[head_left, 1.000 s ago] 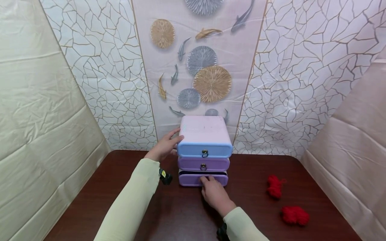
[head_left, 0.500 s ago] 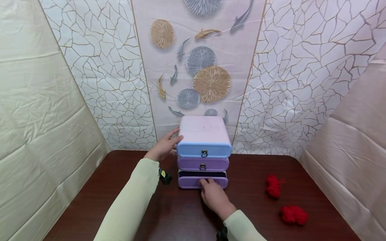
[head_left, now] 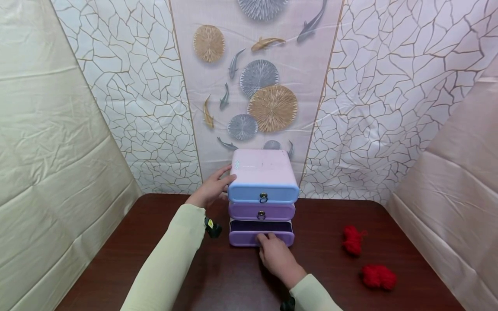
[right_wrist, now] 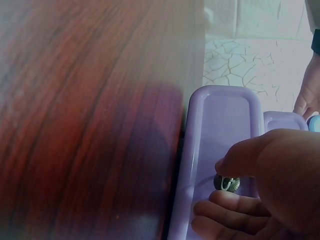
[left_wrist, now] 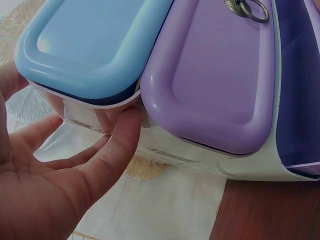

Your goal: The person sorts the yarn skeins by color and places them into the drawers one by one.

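Observation:
A small three-drawer cabinet (head_left: 264, 166) stands on the table, with a pale pink top, a blue top drawer (head_left: 245, 194) and a purple middle drawer (head_left: 243, 211). Its purple bottom drawer (head_left: 242, 239) is pulled partway out, showing a dark interior. My left hand (head_left: 212, 188) rests against the cabinet's left side near the top, fingers fairly straight, as the left wrist view also shows. At the front of the bottom drawer, my right hand (head_left: 278, 258) pinches the metal ring pull (right_wrist: 227, 183) between thumb and fingers. The fingers partly cover that pull.
Two bundles of red yarn, one farther back (head_left: 352, 240) and one nearer (head_left: 378, 277), lie on the dark wooden table (head_left: 327, 242) to the right. A patterned cloth backdrop (head_left: 358, 129) hangs right behind the cabinet.
The bottom drawer has slid farther out toward me, with my right hand moving along with it. More of its dark interior shows. My left hand stays on the cabinet.

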Demonstrator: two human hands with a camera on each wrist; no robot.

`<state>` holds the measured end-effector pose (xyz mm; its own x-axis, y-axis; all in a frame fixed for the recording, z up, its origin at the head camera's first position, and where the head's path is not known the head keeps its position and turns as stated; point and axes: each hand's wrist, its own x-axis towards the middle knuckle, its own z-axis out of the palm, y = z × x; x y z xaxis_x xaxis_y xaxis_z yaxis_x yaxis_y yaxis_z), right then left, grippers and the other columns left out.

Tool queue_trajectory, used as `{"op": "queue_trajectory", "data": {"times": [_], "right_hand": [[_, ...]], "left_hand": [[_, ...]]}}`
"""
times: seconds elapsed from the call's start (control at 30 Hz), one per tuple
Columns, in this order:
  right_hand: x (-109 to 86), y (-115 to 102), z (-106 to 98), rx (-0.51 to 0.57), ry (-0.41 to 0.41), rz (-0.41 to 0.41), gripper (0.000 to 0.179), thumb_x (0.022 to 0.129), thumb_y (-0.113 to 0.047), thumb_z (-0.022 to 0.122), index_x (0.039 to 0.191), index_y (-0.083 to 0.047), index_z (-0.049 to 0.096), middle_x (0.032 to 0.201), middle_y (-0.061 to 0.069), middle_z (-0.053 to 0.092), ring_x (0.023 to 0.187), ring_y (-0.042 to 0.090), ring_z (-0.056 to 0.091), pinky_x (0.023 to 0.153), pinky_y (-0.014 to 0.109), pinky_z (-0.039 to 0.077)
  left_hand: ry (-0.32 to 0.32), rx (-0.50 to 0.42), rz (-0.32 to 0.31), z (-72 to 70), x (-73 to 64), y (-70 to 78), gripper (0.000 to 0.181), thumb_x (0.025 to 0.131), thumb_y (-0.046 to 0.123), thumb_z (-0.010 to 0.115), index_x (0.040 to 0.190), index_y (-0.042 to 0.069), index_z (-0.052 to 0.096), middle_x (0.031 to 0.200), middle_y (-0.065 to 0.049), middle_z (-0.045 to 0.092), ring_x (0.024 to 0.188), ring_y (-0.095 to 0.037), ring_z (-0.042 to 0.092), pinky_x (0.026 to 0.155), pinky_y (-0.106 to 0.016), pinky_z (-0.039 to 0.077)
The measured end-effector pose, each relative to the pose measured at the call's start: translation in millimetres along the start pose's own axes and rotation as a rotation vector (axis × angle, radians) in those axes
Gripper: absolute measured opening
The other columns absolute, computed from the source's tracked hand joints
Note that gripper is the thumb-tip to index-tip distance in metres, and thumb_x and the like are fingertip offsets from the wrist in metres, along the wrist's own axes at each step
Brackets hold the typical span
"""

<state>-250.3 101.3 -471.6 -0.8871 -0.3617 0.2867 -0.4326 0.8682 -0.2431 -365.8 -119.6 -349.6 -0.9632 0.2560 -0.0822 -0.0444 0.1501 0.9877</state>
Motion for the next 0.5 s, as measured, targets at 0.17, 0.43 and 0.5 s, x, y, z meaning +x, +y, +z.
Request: {"op": "queue_trajectory", "data": {"times": [0.17,0.43,0.5], "right_hand": [[-3.7,-2,-1,0.005,0.008,-0.010,0.016,0.086,-0.008,0.065,0.101,-0.013,0.060,0.086,0.009,0.058,0.073,0.028,0.062,0.060,0.039,0.051],[-12.6,-8,-3,0.003,0.043,-0.040,0.016,0.085,-0.006,0.065,0.099,-0.012,0.059,0.083,0.009,0.057,0.070,0.028,0.061,0.057,0.039,0.049],[-14.3,-9,-4,0.005,0.047,-0.041,0.017,0.085,-0.006,0.065,0.099,-0.012,0.059,0.083,0.009,0.057,0.069,0.028,0.060,0.056,0.038,0.049]], "left_hand": [[-0.003,-0.007,-0.001,0.2,-0.6,1.1,0.062,0.098,0.037,0.056,0.153,0.030,0.028,0.131,-0.022,0.055,0.108,-0.030,0.063,0.078,-0.044,0.057],[0.000,-0.006,-0.002,0.0,-1.7,1.8,0.060,0.098,0.037,0.056,0.152,0.032,0.029,0.130,-0.020,0.057,0.107,-0.030,0.064,0.074,-0.041,0.058],[-0.002,-0.010,0.000,-0.2,-2.0,1.8,0.061,0.098,0.038,0.056,0.152,0.032,0.029,0.130,-0.021,0.056,0.108,-0.030,0.063,0.074,-0.041,0.058]]}}
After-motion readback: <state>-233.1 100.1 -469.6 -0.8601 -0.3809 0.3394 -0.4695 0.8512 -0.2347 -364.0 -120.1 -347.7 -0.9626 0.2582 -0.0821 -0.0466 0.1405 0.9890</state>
